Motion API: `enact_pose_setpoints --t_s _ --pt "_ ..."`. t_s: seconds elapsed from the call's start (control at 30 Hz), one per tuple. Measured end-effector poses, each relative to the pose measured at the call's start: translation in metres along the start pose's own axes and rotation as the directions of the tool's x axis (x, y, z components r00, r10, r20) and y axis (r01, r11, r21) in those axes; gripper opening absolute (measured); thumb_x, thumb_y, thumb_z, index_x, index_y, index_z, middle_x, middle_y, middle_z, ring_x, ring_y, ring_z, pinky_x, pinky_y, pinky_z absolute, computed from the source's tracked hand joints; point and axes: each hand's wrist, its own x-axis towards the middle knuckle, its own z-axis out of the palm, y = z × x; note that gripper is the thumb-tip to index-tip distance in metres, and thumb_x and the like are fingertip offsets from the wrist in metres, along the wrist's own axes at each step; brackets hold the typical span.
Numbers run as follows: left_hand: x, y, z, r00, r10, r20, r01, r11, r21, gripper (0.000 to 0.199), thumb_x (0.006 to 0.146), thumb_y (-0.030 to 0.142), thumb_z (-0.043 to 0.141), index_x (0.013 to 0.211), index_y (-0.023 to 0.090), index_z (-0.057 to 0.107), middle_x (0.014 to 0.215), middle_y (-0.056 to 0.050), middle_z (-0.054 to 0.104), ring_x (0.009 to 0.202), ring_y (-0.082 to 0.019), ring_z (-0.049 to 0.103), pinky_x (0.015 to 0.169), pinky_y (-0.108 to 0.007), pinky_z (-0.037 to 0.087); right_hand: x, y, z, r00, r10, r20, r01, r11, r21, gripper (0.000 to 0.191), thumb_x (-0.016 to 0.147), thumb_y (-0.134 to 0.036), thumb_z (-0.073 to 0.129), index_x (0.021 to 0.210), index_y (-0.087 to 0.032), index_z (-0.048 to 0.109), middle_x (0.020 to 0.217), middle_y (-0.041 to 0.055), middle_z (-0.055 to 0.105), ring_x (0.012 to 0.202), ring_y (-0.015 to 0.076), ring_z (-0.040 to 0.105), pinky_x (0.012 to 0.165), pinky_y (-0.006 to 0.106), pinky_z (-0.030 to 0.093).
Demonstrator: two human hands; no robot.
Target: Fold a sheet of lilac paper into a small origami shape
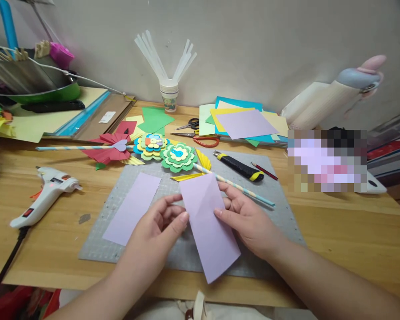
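A strip of lilac paper (210, 231) is held up above the grey cutting mat (96, 246), tilted, its lower end toward me. My left hand (166, 222) pinches its left edge between thumb and curled fingers. On the right edge, my right hand (245, 218) grips it with the thumb in front and fingers behind. A second lilac strip (133, 209) lies flat on the mat, left of the held one. Behind my hands rest layered paper flowers (178, 155) and a striped paper stick (240, 186).
A white glue gun (51, 189) lies at left with its cord. A black and yellow utility knife (238, 166), a pencil (264, 170) and scissors (200, 138) lie beyond the mat's middle. Coloured paper sheets (246, 123) and a paper cup (169, 98) with clear sticks stand near the wall.
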Motion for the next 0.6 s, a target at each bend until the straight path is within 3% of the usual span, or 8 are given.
enact_pose_setpoints --t_s 0.07,0.13,0.2,0.3,0.4,0.47,0.53,0.6 --pt "0.002 -0.006 -0.005 0.984 0.152 -0.090 -0.142 0.983 0.116 0.052 0.086 0.037 0.057 0.133 0.019 0.043 0.090 -0.004 0.065 0.076 -0.016 0.062 0.063 -0.028 0.049 -0.001 -0.002 -0.002 0.998 0.055 0.007 -0.054 0.998 -0.036 0.057 0.083 -0.031 0.070 0.131 -0.024 0.040 0.095 0.0034 0.072 0.071 0.0151 0.068 0.065 0.028 0.054" --pt "0.002 -0.012 -0.011 0.902 0.401 -0.161 -0.318 0.869 0.380 0.057 0.086 0.027 0.055 0.139 0.025 0.035 0.110 -0.007 0.060 0.091 -0.018 0.060 0.074 -0.032 0.049 0.000 -0.003 -0.003 0.996 0.090 -0.006 -0.090 0.993 -0.075 0.060 0.082 -0.031 0.070 0.133 -0.024 0.038 0.095 0.0031 0.071 0.071 0.0150 0.068 0.063 0.027 0.053" --pt "-0.001 -0.015 -0.015 0.779 0.626 -0.041 -0.437 0.589 0.680 0.054 0.085 0.017 0.055 0.136 0.029 0.042 0.124 -0.008 0.054 0.112 -0.021 0.053 0.089 -0.038 0.043 0.001 -0.002 -0.003 0.994 0.106 -0.018 -0.107 0.989 -0.106 0.062 0.082 -0.031 0.070 0.135 -0.023 0.038 0.095 0.0029 0.069 0.071 0.0148 0.067 0.061 0.026 0.052" --pt "-0.009 -0.017 -0.018 0.635 0.721 0.275 -0.566 0.193 0.801 0.035 0.086 0.011 0.057 0.115 0.030 0.061 0.121 -0.003 0.061 0.115 -0.022 0.052 0.094 -0.039 0.035 0.006 0.000 -0.002 0.991 0.135 0.026 -0.131 0.985 -0.111 0.062 0.081 -0.030 0.069 0.136 -0.024 0.039 0.093 0.0016 0.067 0.068 0.0134 0.064 0.059 0.025 0.051" --pt "-0.013 -0.019 -0.021 0.496 0.785 0.372 -0.627 0.028 0.778 0.022 0.088 0.010 0.059 0.101 0.025 0.067 0.102 0.001 0.072 0.104 -0.020 0.059 0.088 -0.037 0.035 0.008 0.002 -0.006 0.990 0.129 0.059 -0.117 0.978 -0.173 0.058 0.085 -0.035 0.065 0.137 -0.025 0.041 0.089 0.0005 0.063 0.064 0.0126 0.061 0.057 0.025 0.049" --pt "-0.015 -0.021 -0.024 0.458 0.804 0.378 -0.608 -0.027 0.794 0.022 0.088 0.008 0.058 0.103 0.022 0.067 0.096 0.000 0.074 0.101 -0.020 0.061 0.084 -0.037 0.036 0.005 -0.001 -0.013 0.999 -0.041 0.026 0.047 0.942 -0.332 0.052 0.091 -0.044 0.057 0.137 -0.025 0.042 0.100 0.0046 0.062 0.079 0.0162 0.063 0.067 0.029 0.052" --pt "-0.016 -0.023 -0.027 0.462 0.807 0.367 -0.548 -0.065 0.834 0.025 0.088 0.007 0.057 0.106 0.021 0.067 0.097 -0.001 0.075 0.099 -0.022 0.062 0.082 -0.037 0.037 0.000 -0.006 -0.021 0.944 -0.310 0.114 0.318 0.756 -0.572 0.055 0.093 -0.054 0.050 0.139 -0.026 0.042 0.124 0.0102 0.056 0.109 0.0228 0.057 0.088 0.038 0.049" --pt "-0.017 -0.027 -0.030 0.501 0.793 0.347 -0.496 -0.065 0.866 0.024 0.088 0.007 0.057 0.105 0.019 0.067 0.096 -0.003 0.074 0.096 -0.023 0.062 0.081 -0.038 0.038 -0.006 -0.012 -0.026 0.831 -0.370 0.416 0.549 0.423 -0.721 0.070 0.086 -0.059 0.058 0.144 -0.025 0.038 0.141 0.0129 0.047 0.129 0.0284 0.043 0.106 0.046 0.037"
